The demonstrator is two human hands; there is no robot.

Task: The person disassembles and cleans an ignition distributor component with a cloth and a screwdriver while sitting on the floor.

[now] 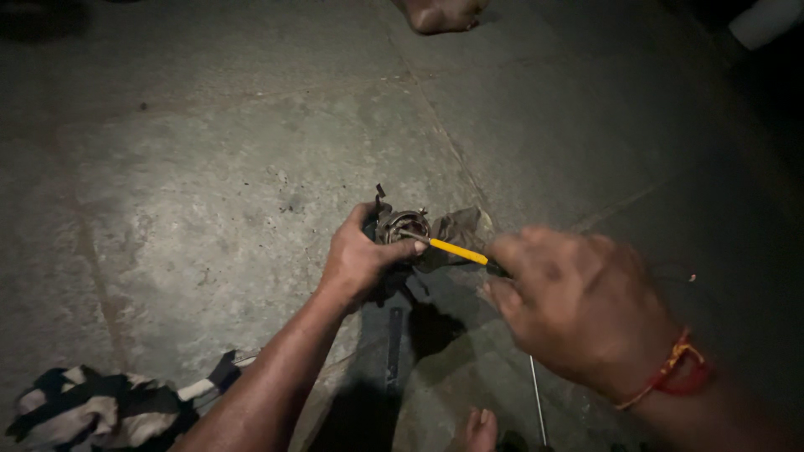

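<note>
My left hand grips a small grimy metal engine part with a round opening, held just above the concrete floor. In my right hand is a screwdriver with a yellow shaft. Its metal tip reaches into the round opening of the part. A red thread band circles my right wrist. A dirty brown rag lies right behind the part.
The grey concrete floor is lit in the middle and dark at the edges. A black and white cloth lies at the bottom left. Another person's foot shows at the top. My own toes and a thin metal rod are at the bottom.
</note>
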